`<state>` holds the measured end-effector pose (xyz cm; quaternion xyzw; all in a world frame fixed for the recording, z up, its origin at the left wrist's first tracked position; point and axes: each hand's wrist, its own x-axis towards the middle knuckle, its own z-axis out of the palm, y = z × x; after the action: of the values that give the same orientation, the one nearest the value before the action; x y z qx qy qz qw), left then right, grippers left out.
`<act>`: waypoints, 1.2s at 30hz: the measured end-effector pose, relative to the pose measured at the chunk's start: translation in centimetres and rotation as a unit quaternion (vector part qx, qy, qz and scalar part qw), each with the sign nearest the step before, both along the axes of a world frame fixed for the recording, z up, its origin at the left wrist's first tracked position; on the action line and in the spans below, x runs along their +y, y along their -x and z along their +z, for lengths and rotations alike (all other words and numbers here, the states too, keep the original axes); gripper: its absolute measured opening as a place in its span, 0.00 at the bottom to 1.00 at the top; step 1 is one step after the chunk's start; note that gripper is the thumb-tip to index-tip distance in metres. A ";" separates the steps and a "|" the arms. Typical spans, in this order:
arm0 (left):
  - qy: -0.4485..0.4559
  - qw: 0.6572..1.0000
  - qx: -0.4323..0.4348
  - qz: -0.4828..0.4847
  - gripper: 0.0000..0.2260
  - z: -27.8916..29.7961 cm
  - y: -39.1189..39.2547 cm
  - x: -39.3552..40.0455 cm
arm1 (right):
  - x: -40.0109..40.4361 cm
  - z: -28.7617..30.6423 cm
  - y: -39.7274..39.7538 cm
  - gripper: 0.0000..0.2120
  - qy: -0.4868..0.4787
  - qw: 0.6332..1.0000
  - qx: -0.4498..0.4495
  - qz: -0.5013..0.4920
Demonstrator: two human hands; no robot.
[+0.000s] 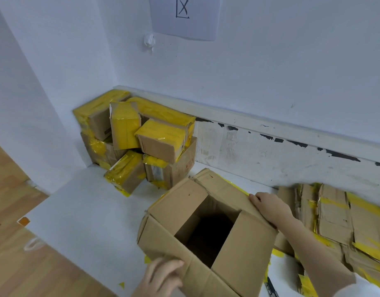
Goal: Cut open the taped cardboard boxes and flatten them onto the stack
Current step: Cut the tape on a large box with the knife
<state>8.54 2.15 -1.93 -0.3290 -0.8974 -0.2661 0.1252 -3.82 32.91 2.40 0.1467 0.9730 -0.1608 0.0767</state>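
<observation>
While our left hand (pixel 163 275) and right hand (pixel 270 207) grasp the opened brown cardboard box (pixel 180 207), we've flattened a stack (pixel 334 219); the yellow-taped cardboard boxes (pixel 141 136) remain.

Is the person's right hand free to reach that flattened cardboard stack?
Probably yes: the right hand rests on the open box's far flap, and the flattened stack lies just beside it with nothing between.

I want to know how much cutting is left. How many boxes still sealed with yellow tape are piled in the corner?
About 8 sealed boxes, all in the corner pile by the wall: four or so on top, four below on the white table. Some may be hidden behind.
</observation>
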 end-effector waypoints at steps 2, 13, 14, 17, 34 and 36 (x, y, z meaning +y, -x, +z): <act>0.062 0.997 0.031 -0.024 0.08 2.4 2.8 -1.2 | -0.4 0.4 -0.1 0.16 -0.070 0.997 -0.001 0.031; 0.548 0.793 0.026 -0.265 0.42 11.0 9.9 3.2 | -7.6 5.8 -2.7 0.10 -0.190 0.865 0.185 0.426; 0.563 0.787 0.012 -0.253 0.42 11.0 10.3 3.9 | -8.3 5.7 -3.1 0.14 -0.177 0.880 0.095 0.430; 0.609 0.767 0.023 -0.203 0.42 10.9 11.3 4.5 | -9.4 6.7 -4.0 0.20 -0.180 0.903 -0.032 0.388; 0.494 0.848 -0.181 -0.065 0.46 10.0 15.4 -2.6 | -0.6 6.8 -9.5 0.56 -0.158 0.918 -0.190 0.310; 0.422 0.880 -0.197 -0.100 0.38 8.7 15.9 -3.9 | -0.7 6.8 -9.2 0.52 -0.122 0.920 -0.206 0.309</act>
<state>-7.39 -1.74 6.80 -0.3795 -0.8932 0.0669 -0.2318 5.34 32.17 9.16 -0.1236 0.9446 0.0249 0.3030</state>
